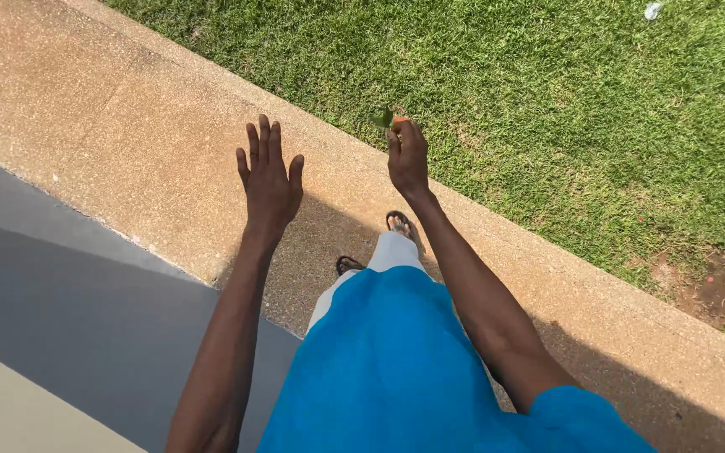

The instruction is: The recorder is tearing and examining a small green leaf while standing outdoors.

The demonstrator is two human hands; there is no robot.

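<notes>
Grass [547, 101] borders our concrete path [127, 126]; our right hand [408, 156] pinches a green leaf [382, 118] (small), left hand [269, 178] spread.

Rough pebbled concrete path [153, 143]; matt blue cloth [388, 369].

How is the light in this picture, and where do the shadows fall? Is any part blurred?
Head view: strong sunlight on the grass and concrete path; a dark shadow lies across the path's near side and the grey surface. The left hand and right hand look sharp; the small leaf is slightly soft.
</notes>
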